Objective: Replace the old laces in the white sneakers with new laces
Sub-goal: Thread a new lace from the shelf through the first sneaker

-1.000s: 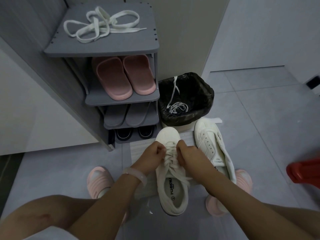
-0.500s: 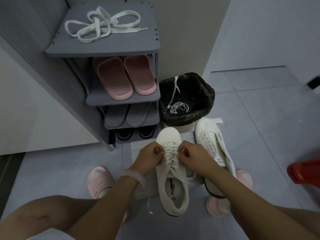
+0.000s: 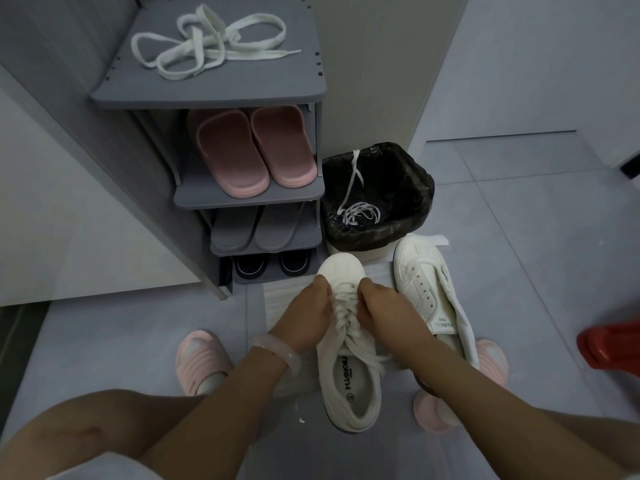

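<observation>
A white sneaker [image 3: 349, 386] stands on the floor between my knees, toe away from me, with a white lace [image 3: 344, 315] threaded through its eyelets. My left hand [image 3: 306, 315] and my right hand [image 3: 382, 311] pinch that lace on either side near the toe end. A second white sneaker [image 3: 426, 289] without a lace stands to the right. A loose white lace [image 3: 207, 46] lies on top of the grey shoe rack [image 3: 214, 88]. Another lace [image 3: 360, 211] lies in the black-lined bin [image 3: 412, 188].
The rack holds pink slippers [image 3: 252, 150], grey slippers [image 3: 256, 226] and black shoes [image 3: 270, 265]. White paper [image 3: 277, 299] lies under the sneakers. My feet wear pink slippers [image 3: 201, 358]. A red object [image 3: 609, 344] sits at the right edge. Tiled floor stretches to the right.
Both hands have shifted up the lacing toward the toe of the sneaker, still pinching the lace. The sneaker has hardly moved.
</observation>
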A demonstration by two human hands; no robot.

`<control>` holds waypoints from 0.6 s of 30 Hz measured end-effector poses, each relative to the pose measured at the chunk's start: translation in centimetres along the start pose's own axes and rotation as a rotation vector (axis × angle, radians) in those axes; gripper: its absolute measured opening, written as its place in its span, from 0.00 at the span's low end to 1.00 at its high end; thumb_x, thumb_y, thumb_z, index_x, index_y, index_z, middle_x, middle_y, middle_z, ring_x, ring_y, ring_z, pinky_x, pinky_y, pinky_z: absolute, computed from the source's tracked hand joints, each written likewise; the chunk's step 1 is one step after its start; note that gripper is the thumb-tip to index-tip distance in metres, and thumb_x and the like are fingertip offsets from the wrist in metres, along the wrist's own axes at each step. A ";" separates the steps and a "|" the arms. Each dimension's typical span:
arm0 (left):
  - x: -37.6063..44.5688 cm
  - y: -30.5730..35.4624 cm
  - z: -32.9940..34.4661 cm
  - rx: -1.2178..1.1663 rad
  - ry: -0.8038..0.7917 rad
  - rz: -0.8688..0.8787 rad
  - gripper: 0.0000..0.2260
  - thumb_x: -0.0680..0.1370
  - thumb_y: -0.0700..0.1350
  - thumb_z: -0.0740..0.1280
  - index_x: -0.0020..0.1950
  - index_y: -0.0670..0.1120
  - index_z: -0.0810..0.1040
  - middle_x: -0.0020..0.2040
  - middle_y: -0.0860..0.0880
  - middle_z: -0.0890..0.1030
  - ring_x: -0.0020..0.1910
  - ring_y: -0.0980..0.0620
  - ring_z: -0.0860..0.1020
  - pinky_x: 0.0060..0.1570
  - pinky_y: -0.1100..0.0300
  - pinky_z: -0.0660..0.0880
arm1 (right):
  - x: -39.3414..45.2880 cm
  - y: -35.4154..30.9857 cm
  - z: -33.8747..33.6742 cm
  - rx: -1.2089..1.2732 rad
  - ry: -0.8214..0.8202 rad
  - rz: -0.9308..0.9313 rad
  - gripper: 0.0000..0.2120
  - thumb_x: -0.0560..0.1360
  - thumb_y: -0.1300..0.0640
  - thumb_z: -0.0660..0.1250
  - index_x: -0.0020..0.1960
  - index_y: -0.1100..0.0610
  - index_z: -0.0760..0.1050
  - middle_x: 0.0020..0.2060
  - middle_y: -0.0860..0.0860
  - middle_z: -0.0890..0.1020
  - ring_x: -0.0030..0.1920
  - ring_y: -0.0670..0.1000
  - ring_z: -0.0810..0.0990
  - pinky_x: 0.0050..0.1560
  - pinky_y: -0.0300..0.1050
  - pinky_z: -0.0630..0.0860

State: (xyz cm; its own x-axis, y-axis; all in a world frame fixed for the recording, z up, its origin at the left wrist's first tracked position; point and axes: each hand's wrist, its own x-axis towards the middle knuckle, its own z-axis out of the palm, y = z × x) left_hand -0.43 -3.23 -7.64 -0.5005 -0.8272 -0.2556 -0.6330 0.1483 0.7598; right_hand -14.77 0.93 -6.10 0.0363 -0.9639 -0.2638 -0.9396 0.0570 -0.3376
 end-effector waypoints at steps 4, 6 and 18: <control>0.1 -0.2 0.0 -0.028 -0.025 -0.011 0.04 0.81 0.42 0.55 0.46 0.44 0.65 0.38 0.53 0.69 0.40 0.53 0.69 0.33 0.67 0.62 | -0.1 0.1 -0.1 0.046 0.011 -0.010 0.03 0.79 0.59 0.54 0.47 0.58 0.62 0.36 0.51 0.71 0.35 0.53 0.71 0.35 0.46 0.65; 0.2 -0.2 -0.3 -0.064 -0.022 -0.034 0.05 0.81 0.42 0.57 0.45 0.44 0.68 0.38 0.52 0.71 0.39 0.54 0.70 0.35 0.67 0.65 | -0.2 0.3 -0.5 0.107 0.015 -0.003 0.04 0.79 0.59 0.56 0.49 0.59 0.67 0.35 0.52 0.73 0.36 0.53 0.73 0.36 0.47 0.68; 0.7 0.1 0.7 0.119 0.122 0.018 0.06 0.77 0.36 0.60 0.50 0.39 0.74 0.49 0.46 0.72 0.48 0.50 0.72 0.42 0.65 0.62 | 0.3 0.4 0.1 0.025 0.039 0.047 0.08 0.79 0.57 0.55 0.52 0.60 0.70 0.46 0.55 0.78 0.39 0.52 0.72 0.38 0.45 0.68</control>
State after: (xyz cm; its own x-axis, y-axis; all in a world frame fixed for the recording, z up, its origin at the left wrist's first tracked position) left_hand -1.27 -3.43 -8.14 -0.4416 -0.8824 -0.1622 -0.6937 0.2212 0.6855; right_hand -15.11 0.65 -6.38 -0.0215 -0.9694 -0.2444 -0.9311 0.1085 -0.3482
